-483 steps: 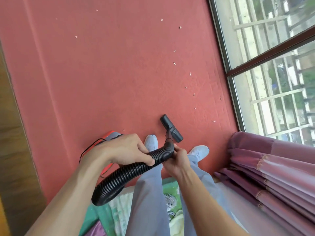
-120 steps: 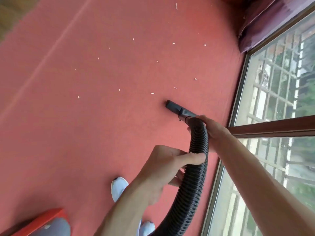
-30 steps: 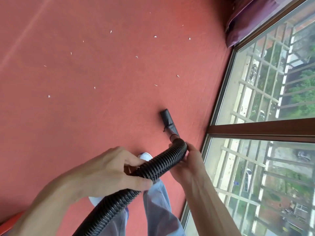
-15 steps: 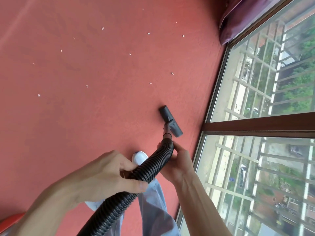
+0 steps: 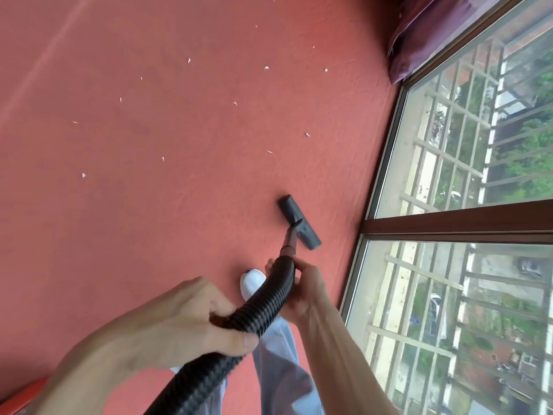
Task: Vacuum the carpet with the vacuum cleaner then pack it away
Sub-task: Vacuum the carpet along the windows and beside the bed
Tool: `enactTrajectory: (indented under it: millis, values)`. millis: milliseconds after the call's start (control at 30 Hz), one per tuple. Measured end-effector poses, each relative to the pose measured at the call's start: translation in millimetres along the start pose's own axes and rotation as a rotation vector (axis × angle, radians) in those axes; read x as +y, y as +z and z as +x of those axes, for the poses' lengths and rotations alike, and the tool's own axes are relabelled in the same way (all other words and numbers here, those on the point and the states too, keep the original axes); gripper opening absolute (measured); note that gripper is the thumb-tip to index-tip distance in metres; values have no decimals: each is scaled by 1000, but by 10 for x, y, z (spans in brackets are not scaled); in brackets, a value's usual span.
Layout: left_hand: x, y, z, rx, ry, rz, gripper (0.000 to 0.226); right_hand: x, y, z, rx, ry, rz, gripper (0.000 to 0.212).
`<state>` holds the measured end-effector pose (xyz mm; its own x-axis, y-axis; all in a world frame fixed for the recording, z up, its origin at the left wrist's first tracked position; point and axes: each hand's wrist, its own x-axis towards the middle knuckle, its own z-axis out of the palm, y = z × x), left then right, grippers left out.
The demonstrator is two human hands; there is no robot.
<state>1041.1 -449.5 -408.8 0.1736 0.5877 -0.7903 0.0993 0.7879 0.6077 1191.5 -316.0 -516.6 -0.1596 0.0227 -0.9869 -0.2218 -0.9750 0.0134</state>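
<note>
The vacuum cleaner's orange body [image 5: 21,398] is cut off at lower left. Both hands grasp its one black hose [image 5: 266,301]: left hand [image 5: 185,322] mid-hose, right hand [image 5: 306,292] behind the nozzle [image 5: 299,221], centre-right on the red carpet [image 5: 149,220]. Roughly fourteen white scraps [image 5: 307,134] lie scattered.

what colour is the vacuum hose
Black, with a ribbed surface. The hose shows best in the head view, the only one here.

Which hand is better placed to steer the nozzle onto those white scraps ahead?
Likely the right hand: it grips the hose end just behind the nozzle. The left hand holds farther back.
</note>
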Motion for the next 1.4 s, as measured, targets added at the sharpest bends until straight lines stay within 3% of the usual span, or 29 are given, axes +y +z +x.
enactTrajectory:
  millis: [100, 233, 333, 433, 533, 667, 867, 1100, 1233, 1400]
  values:
    - [-103, -44, -230, -39, -56, -36, 52, 229, -49, -34, 9, 27, -56, 33]
    - [-253, 354, -141, 253, -111, 97, 41, 216, 17, 124, 110, -105, -101, 29]
    - [-204, 762, -17, 378, -127, 50, 35, 61, 36, 134, 172, -242, -136, 23]
    - [-119, 782, -116, 478, -4, 9, 32, -75, 55, -143, 112, -311, -152, 23]
    - [49, 646, -463, 446, 160, 5, 38, -160, 95, -631, -1, -309, -151, 14]
    - [354, 552, -1121, 347, 237, 22, 28, -64, 227, -1422, -104, -286, -133, 23]
    - [734, 456, -1960, 394, 359, -21, 19, 11, 594, -2496, -211, -334, -257, 11]
    - [1402, 334, -2346, 467, 477, -70, 10, -392, 1143, -3300, -239, -463, -493, 28]
    - [1691, 357, -2344, 467, 541, -136, 9, -631, 1258, -3558, -273, -503, -557, 19]
    - [1782, 470, -2140, 400, 504, -216, 18, -837, 1100, -3362, -190, -536, -615, 13]
